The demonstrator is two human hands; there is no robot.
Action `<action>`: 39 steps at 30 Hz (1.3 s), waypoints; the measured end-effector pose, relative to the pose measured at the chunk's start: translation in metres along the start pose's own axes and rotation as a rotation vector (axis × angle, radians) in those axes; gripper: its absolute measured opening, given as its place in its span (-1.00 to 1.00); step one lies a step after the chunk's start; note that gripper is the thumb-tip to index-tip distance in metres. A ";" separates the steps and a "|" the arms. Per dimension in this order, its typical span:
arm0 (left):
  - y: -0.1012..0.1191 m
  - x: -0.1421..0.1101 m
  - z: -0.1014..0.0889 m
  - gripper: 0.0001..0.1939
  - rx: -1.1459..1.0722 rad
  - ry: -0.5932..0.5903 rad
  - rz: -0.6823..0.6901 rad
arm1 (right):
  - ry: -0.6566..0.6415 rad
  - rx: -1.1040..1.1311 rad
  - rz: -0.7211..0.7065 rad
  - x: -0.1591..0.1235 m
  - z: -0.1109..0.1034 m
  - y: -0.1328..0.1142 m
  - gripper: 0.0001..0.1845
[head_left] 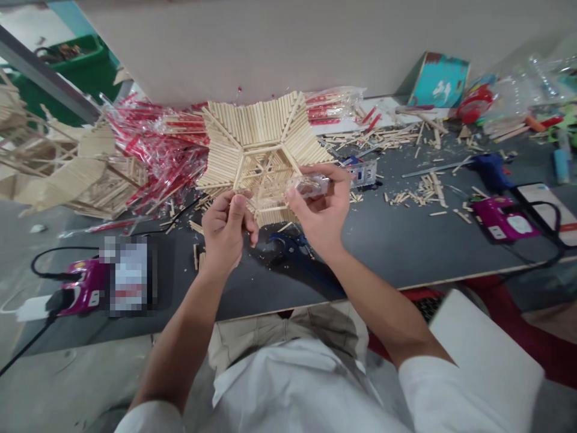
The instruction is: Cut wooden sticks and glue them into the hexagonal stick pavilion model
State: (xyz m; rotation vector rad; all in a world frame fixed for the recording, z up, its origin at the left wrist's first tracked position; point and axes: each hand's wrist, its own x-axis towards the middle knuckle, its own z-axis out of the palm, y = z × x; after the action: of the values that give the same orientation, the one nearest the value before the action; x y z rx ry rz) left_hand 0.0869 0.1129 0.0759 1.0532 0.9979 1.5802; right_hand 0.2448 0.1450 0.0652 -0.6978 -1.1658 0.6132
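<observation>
A star-shaped model of pale wooden sticks (264, 141) stands on the dark grey table (406, 240) right in front of me. My left hand (228, 231) is closed, fingertips pinched at the model's lower edge; what it pinches is too small to make out. My right hand (322, 207) is closed around a roll of clear tape (311, 185), held just at the model's lower right. Blue-handled pliers (288, 245) lie on the table below my hands.
Red-printed plastic stick packets (153, 150) pile at the left beside another stick structure (67, 171). Magenta glue guns (502, 218) (81, 288) lie right and left with cables. A blue glue gun (491, 168), loose sticks (424, 186) and clutter sit far right.
</observation>
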 end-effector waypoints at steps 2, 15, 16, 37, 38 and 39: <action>0.001 0.000 0.001 -0.62 -0.007 0.004 -0.006 | -0.005 -0.021 0.017 -0.001 0.000 0.001 -0.53; -0.002 0.001 -0.001 -0.62 -0.015 -0.003 -0.012 | -0.012 0.031 -0.016 -0.002 0.000 0.005 -0.55; -0.001 0.001 -0.001 -0.63 -0.016 -0.006 -0.010 | -0.012 0.029 -0.018 -0.002 0.000 0.005 -0.56; -0.001 0.001 -0.001 -0.63 -0.038 -0.008 -0.015 | 0.000 0.037 -0.021 -0.003 0.001 0.007 -0.55; -0.001 0.001 0.000 -0.62 -0.035 -0.010 -0.018 | -0.002 0.028 -0.025 -0.003 0.000 0.007 -0.55; 0.000 0.001 0.000 -0.61 -0.032 -0.010 -0.020 | -0.006 0.017 -0.022 -0.003 0.000 0.007 -0.55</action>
State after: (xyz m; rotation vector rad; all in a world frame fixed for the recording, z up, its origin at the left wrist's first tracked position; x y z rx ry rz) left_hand 0.0864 0.1140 0.0756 1.0249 0.9712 1.5683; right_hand 0.2436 0.1475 0.0579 -0.6677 -1.1714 0.6067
